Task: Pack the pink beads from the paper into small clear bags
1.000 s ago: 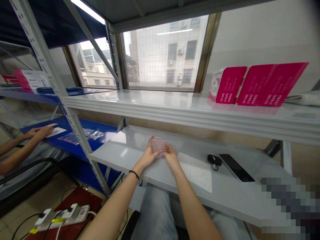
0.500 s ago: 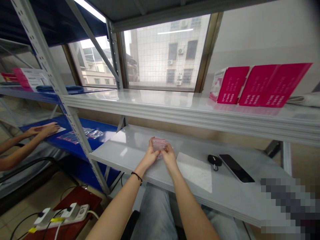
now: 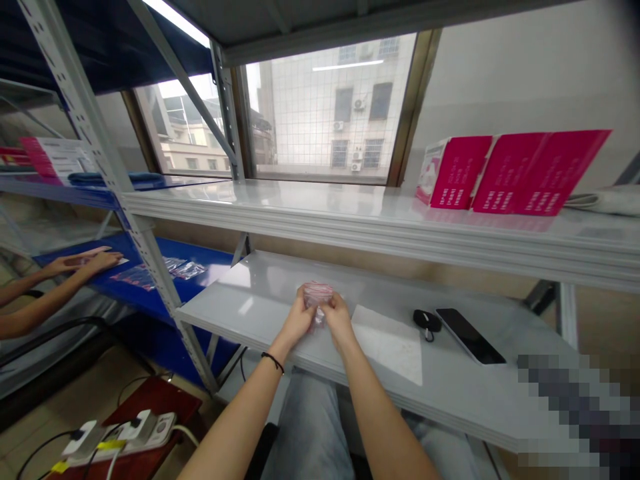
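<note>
Both my hands are raised just above a white glossy shelf, pinching a small clear plastic bag with a pinkish tint. My left hand holds the bag's left side, and my right hand holds its right side. The lower part of the bag hangs between my fingers, which hide some of it. A white paper sheet lies on the shelf to the right of my right hand. Its contents, if any, are too small to tell.
On the same shelf are a black phone and a small black corded item. To the left, a co-worker's hands rest on a blue shelf near clear bags. Magenta boxes stand on the shelf above.
The bag has dropped slightly and my hands have drawn closer around it. The co-worker's hands have shifted along the blue shelf.
</note>
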The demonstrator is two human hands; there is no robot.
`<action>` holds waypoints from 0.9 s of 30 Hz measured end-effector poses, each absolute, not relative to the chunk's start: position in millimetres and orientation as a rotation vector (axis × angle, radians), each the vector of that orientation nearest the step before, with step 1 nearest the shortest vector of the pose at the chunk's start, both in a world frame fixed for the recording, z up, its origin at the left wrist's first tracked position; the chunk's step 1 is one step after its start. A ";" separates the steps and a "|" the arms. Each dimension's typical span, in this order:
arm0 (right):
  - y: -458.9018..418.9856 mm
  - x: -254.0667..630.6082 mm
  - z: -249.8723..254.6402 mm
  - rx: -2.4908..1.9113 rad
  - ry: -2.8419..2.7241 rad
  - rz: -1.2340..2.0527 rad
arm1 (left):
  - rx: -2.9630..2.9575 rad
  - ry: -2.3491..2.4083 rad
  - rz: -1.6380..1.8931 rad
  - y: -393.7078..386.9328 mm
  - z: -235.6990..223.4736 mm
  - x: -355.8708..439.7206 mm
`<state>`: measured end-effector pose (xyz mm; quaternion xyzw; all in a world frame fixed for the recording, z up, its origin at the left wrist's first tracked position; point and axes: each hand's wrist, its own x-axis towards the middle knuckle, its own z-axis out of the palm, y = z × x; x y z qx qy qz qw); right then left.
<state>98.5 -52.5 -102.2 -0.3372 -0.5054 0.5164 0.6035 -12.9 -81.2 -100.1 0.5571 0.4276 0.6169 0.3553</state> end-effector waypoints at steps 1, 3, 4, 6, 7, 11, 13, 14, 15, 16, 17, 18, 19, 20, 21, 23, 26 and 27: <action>-51.1 97.6 -101.4 -0.774 -1.164 1.184 | 1.429 1.105 1.620 -78.9 -99.4 -11.7; -47.8 97.4 -98.6 -0.762 -1.157 1.167 | 1.423 1.100 1.657 -73.9 -98.0 -11.0; -46.1 98.0 -96.7 -0.756 -1.155 1.161 | 1.424 1.093 1.669 -71.6 -97.3 -11.3; -43.0 100.2 -92.2 -0.744 -1.154 1.160 | 1.426 1.079 1.686 -68.8 -96.1 -13.0; -42.0 101.6 -89.9 -0.738 -1.154 1.164 | 1.424 1.075 1.686 -68.9 -95.6 -14.1; -43.2 106.9 -83.5 -0.714 -1.131 1.197 | 1.437 1.034 1.595 -80.6 -91.9 -19.6; -45.7 108.4 -82.3 -0.709 -1.111 1.216 | 1.471 0.990 1.500 -90.2 -88.3 -21.8; -46.8 108.7 -82.1 -0.708 -1.100 1.226 | 1.487 0.973 1.460 -94.7 -86.2 -22.6; -47.7 108.8 -81.9 -0.709 -1.090 1.236 | 1.502 0.963 1.431 -98.4 -84.1 -23.1; -48.3 108.7 -81.8 -0.712 -1.079 1.246 | 1.512 0.959 1.414 -101.2 -82.2 -23.4; -48.5 108.4 -81.7 -0.717 -1.069 1.255 | 1.519 0.959 1.400 -103.0 -80.7 -23.5; -48.4 108.1 -81.7 -0.724 -1.060 1.262 | 1.520 0.961 1.387 -103.8 -79.6 -23.4; -48.1 107.7 -81.8 -0.733 -1.053 1.268 | 1.514 0.969 1.375 -103.9 -79.0 -23.3; -47.6 107.4 -82.0 -0.742 -1.047 1.273 | 1.501 0.982 1.363 -103.5 -78.8 -23.1; -47.1 107.2 -82.4 -0.753 -1.043 1.277 | 1.484 0.996 1.354 -102.8 -79.0 -23.0; -46.5 107.1 -83.4 -0.772 -1.039 1.287 | 1.449 1.015 1.336 -101.5 -79.5 -22.6; -48.0 108.0 -84.3 -0.791 -1.035 1.308 | 1.402 0.994 1.325 -100.9 -79.4 -21.7; -49.4 108.5 -84.0 -0.793 -1.036 1.320 | 1.382 0.983 1.329 -101.0 -78.9 -21.4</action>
